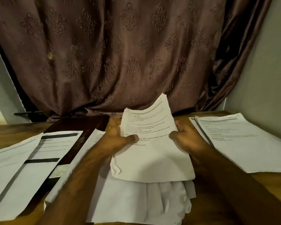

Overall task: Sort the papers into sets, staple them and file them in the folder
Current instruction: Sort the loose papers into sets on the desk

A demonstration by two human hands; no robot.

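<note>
— Fingers first: what are the hands doing with the sheets?

— Both thumbs lie on top of a lifted sheaf of papers [150,143]. The left hand [118,137] pinches its left edge, thumb over the print and the other fingers under. The right hand [185,135] grips the right edge the same way. Held tilted up like that, the page can probably be read and matched to a set.

— And the bigger things around them?

— A patterned brown curtain [128,54] fills the back. Below it runs the wooden table [266,184], with a dark folder [88,125] lying flat at the left, partly under loose sheets. That is likely where the finished sets go.

— Where are the sets?

— One stack [243,142] lies well to the right. Two or more sheets [23,159] overlap at the left, one with black bars. An untidy pile [136,200] sits beneath the held sheaf, probably still unsorted.

— Any stapler?

— None can be seen, so stapling looks some way off.
</note>
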